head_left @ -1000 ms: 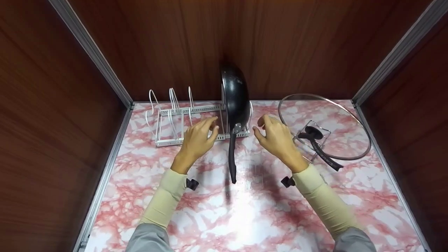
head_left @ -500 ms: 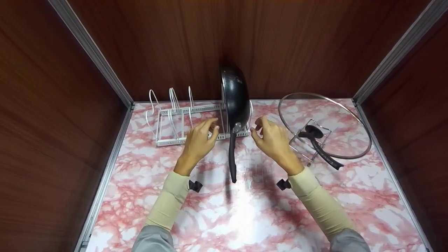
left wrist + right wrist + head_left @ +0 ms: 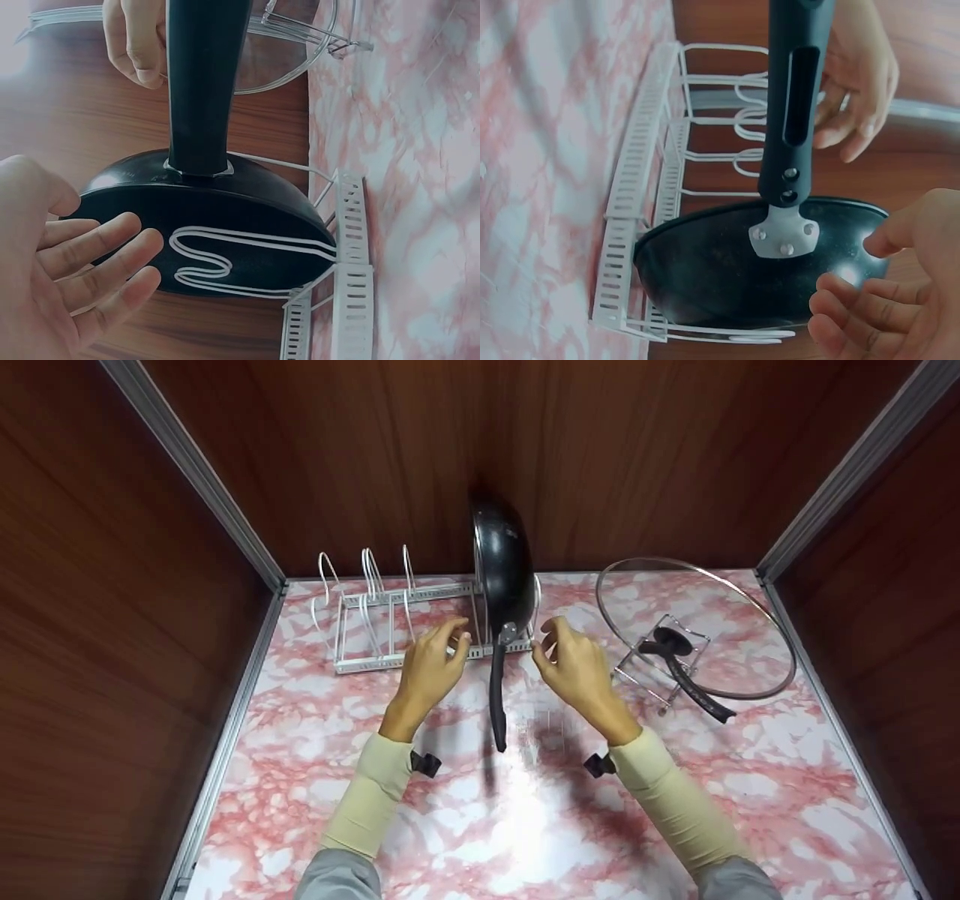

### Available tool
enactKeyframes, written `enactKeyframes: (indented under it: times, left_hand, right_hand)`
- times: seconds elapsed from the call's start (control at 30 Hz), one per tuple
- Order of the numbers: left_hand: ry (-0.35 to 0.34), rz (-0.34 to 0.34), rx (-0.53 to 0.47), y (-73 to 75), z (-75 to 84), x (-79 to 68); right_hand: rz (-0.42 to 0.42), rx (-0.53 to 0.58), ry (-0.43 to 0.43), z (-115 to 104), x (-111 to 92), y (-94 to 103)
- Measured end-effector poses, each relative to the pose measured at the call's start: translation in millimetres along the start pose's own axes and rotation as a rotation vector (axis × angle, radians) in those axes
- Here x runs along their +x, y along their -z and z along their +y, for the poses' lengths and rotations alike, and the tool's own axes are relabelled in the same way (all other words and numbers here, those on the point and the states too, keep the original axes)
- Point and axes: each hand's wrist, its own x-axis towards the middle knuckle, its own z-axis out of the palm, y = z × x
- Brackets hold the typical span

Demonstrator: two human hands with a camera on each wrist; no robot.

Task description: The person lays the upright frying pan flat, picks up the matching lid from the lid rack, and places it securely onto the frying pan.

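Note:
A black frying pan (image 3: 506, 562) stands on its edge in the right end of a white wire rack (image 3: 367, 664), its handle (image 3: 497, 697) pointing toward me. My left hand (image 3: 431, 667) hovers to the left of the pan with relaxed fingers, holding nothing. On the other side, my right hand (image 3: 577, 667) is held beside the pan, its fingers loosely bent and nothing in them. The right wrist view has the pan's riveted handle joint (image 3: 784, 231) in front of that hand. Neither hand appears to grip the pan.
To the right, a large glass lid (image 3: 780, 637) with a black handle (image 3: 694, 690) leans in a small metal wire stand (image 3: 637, 679). Brown wood panels (image 3: 375, 457) enclose the back and sides of the red-and-white marbled table (image 3: 525, 825).
Both hands have drawn slightly closer together and toward me, the right one moving left more noticeably. The pan, the rack and the lid stay where they were.

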Motion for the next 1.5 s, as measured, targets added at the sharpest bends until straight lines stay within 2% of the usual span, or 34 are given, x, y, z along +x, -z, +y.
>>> enactKeyframes:
  times: [0.43, 0.83, 1.1, 1.5]
  left_hand:
    - [0.08, -0.012, -0.055, -10.6, -1.9, -4.9]
    - [0.182, -0.086, -0.119, -21.0, -3.8, -8.6]
    - [0.219, -0.146, -0.17, -25.4, -6.1, -11.8]
    - [0.277, -0.191, -0.26, -36.2, -5.5, -16.3]
  right_hand:
    - [-0.009, 0.066, -0.044, -6.7, -10.6, -14.9]
    - [-0.064, 0.111, -0.125, -17.4, -23.2, -28.8]
    - [-0.109, 0.151, -0.149, -24.0, -32.5, -37.7]
    - [-0.149, 0.183, -0.204, -28.5, -41.1, -47.2]
